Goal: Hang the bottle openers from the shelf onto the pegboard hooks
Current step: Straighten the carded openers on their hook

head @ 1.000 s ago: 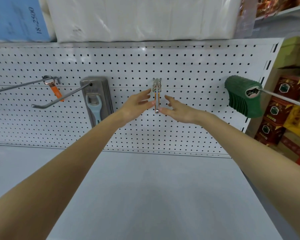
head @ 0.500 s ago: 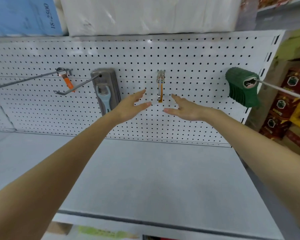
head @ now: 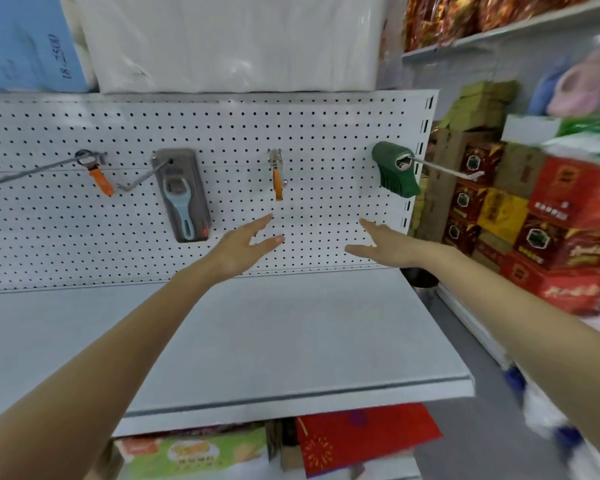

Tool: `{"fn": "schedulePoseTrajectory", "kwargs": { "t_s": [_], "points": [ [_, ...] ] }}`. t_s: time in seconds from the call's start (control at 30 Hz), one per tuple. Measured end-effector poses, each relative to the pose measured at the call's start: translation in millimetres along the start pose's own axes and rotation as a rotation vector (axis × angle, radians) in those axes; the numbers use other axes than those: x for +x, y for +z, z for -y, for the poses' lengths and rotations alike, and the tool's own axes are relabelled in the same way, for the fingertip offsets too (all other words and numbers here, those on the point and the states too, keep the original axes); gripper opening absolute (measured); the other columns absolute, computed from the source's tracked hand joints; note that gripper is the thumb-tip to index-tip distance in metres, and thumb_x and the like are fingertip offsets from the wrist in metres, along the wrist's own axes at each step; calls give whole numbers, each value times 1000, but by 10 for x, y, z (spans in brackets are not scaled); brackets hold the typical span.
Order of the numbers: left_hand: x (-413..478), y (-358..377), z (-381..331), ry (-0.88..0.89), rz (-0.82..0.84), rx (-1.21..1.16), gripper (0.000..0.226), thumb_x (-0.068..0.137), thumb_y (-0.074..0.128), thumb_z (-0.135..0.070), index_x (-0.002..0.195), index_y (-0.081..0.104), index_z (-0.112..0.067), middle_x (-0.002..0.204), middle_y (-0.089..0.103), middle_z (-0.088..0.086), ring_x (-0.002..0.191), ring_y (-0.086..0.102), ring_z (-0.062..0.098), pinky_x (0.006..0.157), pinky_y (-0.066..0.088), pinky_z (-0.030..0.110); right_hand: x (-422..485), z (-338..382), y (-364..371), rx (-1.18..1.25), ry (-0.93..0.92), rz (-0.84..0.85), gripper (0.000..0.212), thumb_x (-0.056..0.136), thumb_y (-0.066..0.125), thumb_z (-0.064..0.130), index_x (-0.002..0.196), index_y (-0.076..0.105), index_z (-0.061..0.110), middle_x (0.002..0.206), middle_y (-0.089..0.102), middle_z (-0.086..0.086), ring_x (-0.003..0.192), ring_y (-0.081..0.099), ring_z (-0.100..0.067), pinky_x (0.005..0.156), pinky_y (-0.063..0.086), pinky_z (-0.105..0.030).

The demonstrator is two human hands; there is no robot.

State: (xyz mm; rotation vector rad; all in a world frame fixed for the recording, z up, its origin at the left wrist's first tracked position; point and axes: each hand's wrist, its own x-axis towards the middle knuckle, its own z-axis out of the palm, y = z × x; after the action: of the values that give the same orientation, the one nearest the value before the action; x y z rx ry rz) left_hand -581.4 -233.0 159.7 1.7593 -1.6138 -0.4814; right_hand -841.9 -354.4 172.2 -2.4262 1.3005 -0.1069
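On the white pegboard [head: 326, 140] several orange-handled bottle openers [head: 277, 178] hang in a stack on the middle hook. Another orange opener [head: 100, 174] hangs on the far-left hook. A blue opener on a grey card [head: 181, 197] hangs between them, and a stack of green openers [head: 395, 171] sits on the right hook. My left hand [head: 243, 245] is below and left of the middle hook, fingers apart, holding nothing. My right hand [head: 383, 242] is further right, below the green stack, also open. The grey shelf [head: 274, 334] under the board shows no openers.
White packs and a blue box sit on top of the pegboard unit. Red and yellow boxes [head: 548, 216] are stacked to the right. Long wire hooks stick out toward me at left and right. Green and red packages lie under the shelf.
Both hands have let go of the middle hook's openers and drawn back and down, spreading apart. The camera has pulled back and turned right, showing the shelf's front edge.
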Motion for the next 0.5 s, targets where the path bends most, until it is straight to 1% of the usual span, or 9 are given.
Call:
{"fn": "schedulePoseTrajectory", "kwargs": {
  "t_s": [0.07,0.13,0.27,0.37,0.5],
  "points": [
    [-61,102,-77,13,18,-8,68,88,51,-58,148,27,-37,154,31,-11,140,31,12,111,24,30,-175,-123,4,-28,43,-11,89,90,40,64,153,-5,20,160,9,-10,146,14,-28,118,16,-45],
    [-110,227,-158,23,51,8,69,88,50,-59,149,25,-37,155,29,-9,142,28,13,113,22,32,-331,-250,0,-58,62,-17,91,90,41,64,153,-5,18,160,12,-10,145,16,-30,118,16,-46],
    [-82,440,-384,45,87,36,71,88,49,-61,150,22,-36,157,26,-6,143,25,15,111,22,30,-528,-524,-106,-98,89,-60,95,87,44,66,153,-4,18,155,24,-14,141,26,-33,114,27,-41],
    [43,561,-605,50,102,65,73,88,47,-62,151,19,-36,157,24,-5,144,25,18,111,22,31,-556,-721,-243,-75,75,-103,96,85,47,67,153,-3,21,159,15,-11,143,21,-33,115,26,-45],
    [333,726,-856,64,88,116,74,89,44,-62,152,16,-34,158,23,-4,142,29,21,112,23,34,-443,-999,-396,-71,94,-145,99,84,46,69,152,-7,22,160,8,-13,145,17,-34,115,24,-47]
  ]
}}
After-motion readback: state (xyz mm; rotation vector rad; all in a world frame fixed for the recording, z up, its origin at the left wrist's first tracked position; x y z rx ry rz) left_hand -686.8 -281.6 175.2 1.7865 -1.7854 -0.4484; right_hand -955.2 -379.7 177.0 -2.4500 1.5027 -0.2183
